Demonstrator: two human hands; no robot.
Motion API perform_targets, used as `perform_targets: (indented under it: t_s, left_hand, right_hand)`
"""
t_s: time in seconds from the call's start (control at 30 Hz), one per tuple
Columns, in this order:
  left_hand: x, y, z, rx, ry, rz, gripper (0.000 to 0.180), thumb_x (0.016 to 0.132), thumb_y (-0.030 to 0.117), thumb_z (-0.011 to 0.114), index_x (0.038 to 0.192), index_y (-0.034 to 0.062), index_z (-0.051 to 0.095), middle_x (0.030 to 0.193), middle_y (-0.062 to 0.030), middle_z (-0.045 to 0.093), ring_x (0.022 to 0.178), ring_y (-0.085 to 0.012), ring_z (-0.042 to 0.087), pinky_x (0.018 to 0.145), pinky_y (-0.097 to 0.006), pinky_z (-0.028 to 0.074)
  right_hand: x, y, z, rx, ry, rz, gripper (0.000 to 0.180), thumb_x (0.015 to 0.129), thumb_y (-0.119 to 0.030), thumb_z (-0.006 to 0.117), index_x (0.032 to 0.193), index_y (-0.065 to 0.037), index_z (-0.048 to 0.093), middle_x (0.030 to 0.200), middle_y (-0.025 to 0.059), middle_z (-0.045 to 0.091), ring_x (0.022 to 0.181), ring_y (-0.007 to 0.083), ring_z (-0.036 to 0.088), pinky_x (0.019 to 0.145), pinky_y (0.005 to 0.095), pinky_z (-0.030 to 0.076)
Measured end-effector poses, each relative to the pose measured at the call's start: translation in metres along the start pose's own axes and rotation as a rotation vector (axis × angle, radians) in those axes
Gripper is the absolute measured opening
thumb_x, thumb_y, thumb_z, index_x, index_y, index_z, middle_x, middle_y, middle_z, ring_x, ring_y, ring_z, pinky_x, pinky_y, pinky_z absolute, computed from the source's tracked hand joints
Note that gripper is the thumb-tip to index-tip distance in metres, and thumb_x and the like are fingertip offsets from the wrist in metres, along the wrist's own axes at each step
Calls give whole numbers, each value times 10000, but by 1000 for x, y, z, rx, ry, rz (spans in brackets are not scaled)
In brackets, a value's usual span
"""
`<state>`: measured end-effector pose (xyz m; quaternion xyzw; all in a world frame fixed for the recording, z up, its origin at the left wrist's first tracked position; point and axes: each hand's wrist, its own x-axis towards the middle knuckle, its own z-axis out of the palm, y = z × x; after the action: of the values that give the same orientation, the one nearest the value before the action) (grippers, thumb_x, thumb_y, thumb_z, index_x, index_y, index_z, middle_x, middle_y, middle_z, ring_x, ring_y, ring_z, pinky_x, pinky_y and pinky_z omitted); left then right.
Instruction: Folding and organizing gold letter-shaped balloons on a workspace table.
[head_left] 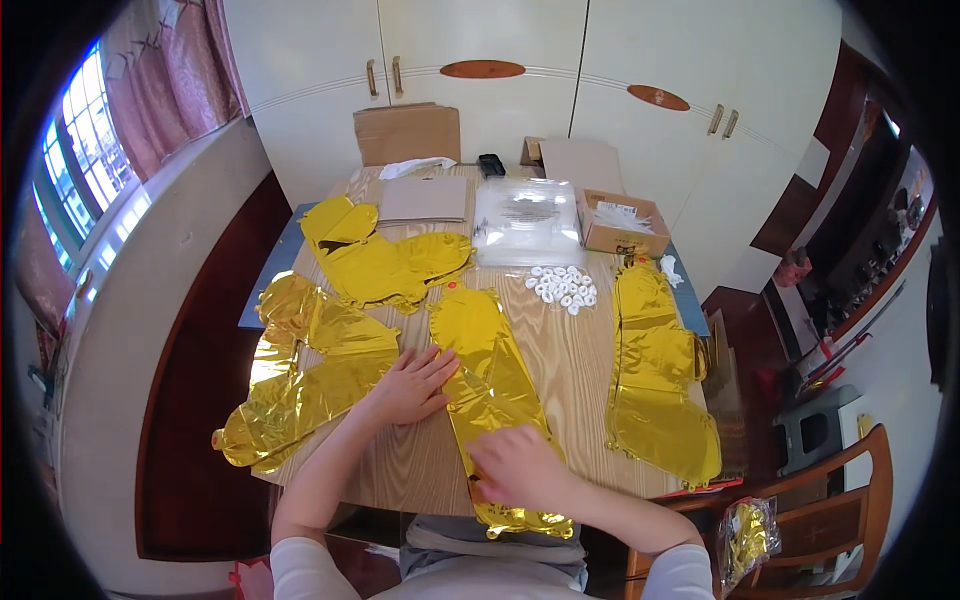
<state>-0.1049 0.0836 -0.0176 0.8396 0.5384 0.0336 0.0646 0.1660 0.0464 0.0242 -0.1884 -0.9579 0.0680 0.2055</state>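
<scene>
Nearest the body, right hand [520,465] curled, fingers together, pinching the lower part of the gold foil balloon [487,355] lying flat along the wooden surface [570,350]. Looks featherlight, limp, slippery, crease-prone; best taken by edges. Further up, left hand [410,385] spread flat, pressing its side. Beyond, white rings [563,285].

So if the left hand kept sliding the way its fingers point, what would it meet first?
The left hand points right, fingertips already at the long gold foil balloon in the middle of the table; it would likely ride onto that first.
</scene>
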Motion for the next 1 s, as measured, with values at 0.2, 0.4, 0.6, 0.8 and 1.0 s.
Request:
perform_targets:
  t_s: [0.2,0.4,0.6,0.8,1.0]
  left_hand:
    - [-3,0,-2,4,6,-1,625,952,428,465,1481,127,323,1550,-68,304,1438,-294,245,1155,-529,189]
    - [-1,2,-6,-20,-44,-16,629,962,398,457,1504,139,273,1564,-69,273,1457,-287,196,1171,-524,141]
    - [0,-3,-3,-10,-48,0,616,971,382,446,1504,129,269,1567,-69,266,1461,-286,183,1167,-528,151]
    - [-7,8,-2,35,78,-40,640,959,427,460,1471,71,314,1545,-113,298,1438,-299,246,1157,-522,189]
    - [-22,57,-6,10,107,79,712,934,496,496,1437,15,348,1498,-178,351,1406,-324,310,1141,-508,228]
  right_hand:
    - [3,-22,18,-388,-8,-194,171,746,-228,601,873,-114,592,778,5,516,739,152,514,647,307,361]
    - [-3,-30,30,-414,-34,-253,81,718,-206,596,686,-133,581,641,-10,476,698,148,505,614,300,341]
    - [-3,-37,28,-354,-96,-236,98,716,-211,607,674,-127,577,634,-7,489,693,150,511,624,308,348]
    - [-1,7,-5,80,-95,-85,280,833,-294,611,1028,-95,636,1022,57,618,1010,233,578,872,399,425]
    - [-27,65,-2,103,-228,-72,504,908,-401,589,1351,-171,525,1436,82,460,1365,308,383,1120,541,253]
